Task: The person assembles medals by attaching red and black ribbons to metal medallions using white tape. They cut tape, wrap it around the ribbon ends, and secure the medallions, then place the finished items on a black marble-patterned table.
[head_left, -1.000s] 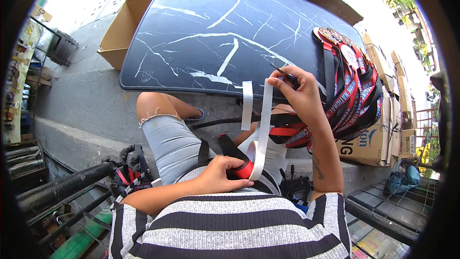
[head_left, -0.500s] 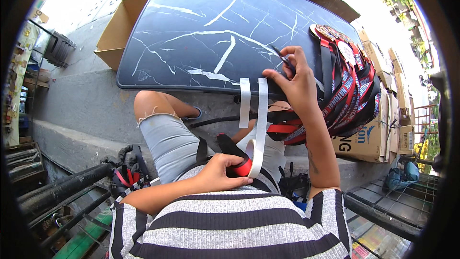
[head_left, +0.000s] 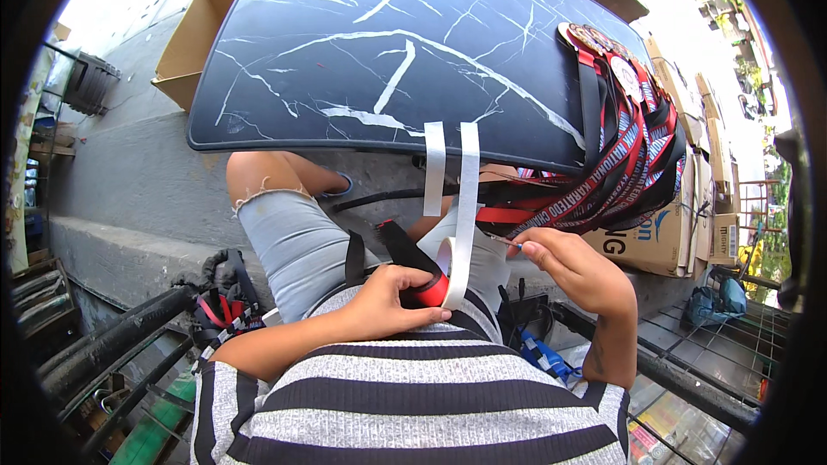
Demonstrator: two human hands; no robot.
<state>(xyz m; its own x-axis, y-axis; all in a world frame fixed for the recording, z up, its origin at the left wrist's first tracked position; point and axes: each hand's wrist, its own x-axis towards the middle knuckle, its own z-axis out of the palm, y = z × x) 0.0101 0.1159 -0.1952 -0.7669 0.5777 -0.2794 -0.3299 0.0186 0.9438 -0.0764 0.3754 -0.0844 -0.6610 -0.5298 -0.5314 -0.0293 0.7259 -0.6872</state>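
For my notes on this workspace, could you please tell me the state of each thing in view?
Left hand: closed around red band
Right hand: closed on thin tool
Tape roll: partly unwound
Long tape strip: uncut, running from table edge to roll
Short tape strip: hanging from table edge, lower end free
Medals: heaped on table
Medal ribbons: draped over table edge
Cardboard box at left: open

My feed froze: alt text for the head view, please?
Left hand holds red ribbon next to a white tape roll whose strip reaches a black marbled table, beside a shorter strip. Right hand holds a small pointed tool; ribboned medals lie on the table's right.
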